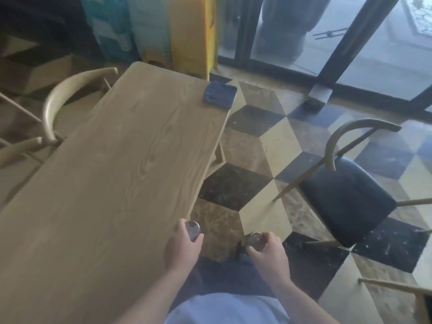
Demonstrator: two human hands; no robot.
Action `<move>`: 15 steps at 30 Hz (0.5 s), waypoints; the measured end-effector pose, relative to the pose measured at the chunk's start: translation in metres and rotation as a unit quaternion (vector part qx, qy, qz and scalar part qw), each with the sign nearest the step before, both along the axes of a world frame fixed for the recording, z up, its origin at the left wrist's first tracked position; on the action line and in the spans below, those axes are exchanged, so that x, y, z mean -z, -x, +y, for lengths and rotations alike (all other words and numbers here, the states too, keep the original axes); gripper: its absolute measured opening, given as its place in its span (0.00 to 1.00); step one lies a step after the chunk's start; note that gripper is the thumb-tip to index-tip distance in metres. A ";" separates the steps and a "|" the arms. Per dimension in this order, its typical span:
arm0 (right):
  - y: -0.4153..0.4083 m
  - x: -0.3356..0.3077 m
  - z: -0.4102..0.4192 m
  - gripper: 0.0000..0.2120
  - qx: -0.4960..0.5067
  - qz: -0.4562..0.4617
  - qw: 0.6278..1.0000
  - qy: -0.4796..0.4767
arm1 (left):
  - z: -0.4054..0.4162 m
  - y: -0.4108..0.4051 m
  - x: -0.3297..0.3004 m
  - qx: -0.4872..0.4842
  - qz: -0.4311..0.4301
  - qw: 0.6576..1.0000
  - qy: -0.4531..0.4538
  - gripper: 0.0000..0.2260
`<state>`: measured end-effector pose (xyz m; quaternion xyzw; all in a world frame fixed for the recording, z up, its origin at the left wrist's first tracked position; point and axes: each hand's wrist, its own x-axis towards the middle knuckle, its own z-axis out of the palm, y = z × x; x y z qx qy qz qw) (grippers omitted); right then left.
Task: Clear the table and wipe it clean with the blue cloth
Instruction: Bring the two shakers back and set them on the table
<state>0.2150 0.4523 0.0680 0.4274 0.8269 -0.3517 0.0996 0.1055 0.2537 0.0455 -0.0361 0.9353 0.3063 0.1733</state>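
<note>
A long light-wood table [112, 174] runs from the near left to the middle back. The folded blue cloth [219, 95] lies at its far right corner. My left hand [182, 249] is closed around a small clear glass [193, 229], held just past the table's right edge. To its right, my right hand [268, 251] grips a second clear glass [256, 240] above the floor. Both glasses are upright and off the table. Nothing else rests on the tabletop in view.
A black-seated chair [346, 199] stands on the patterned tile floor to the right. A wooden chair [63, 99] sits at the table's left side. Glass doors with dark frames [346, 43] and coloured boards [187, 31] stand at the back.
</note>
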 end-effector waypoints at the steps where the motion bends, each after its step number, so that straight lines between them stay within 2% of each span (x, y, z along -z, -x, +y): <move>1: 0.016 0.003 0.009 0.12 -0.020 -0.001 1.000 0.002 | 0.005 0.004 0.004 -0.016 0.000 1.000 0.001 0.17; 6: 0.104 0.017 0.060 0.16 -0.140 0.006 0.990 0.018 | 0.028 0.041 0.018 -0.108 -0.027 0.994 0.017 0.23; 9: 0.163 0.015 0.090 0.18 -0.216 0.006 0.976 0.025 | 0.039 0.065 0.015 -0.186 -0.037 0.982 0.006 0.21; 15: 0.268 0.010 0.100 0.21 -0.368 -0.019 0.930 0.011 | 0.057 0.075 0.012 -0.385 -0.041 0.922 -0.022 0.19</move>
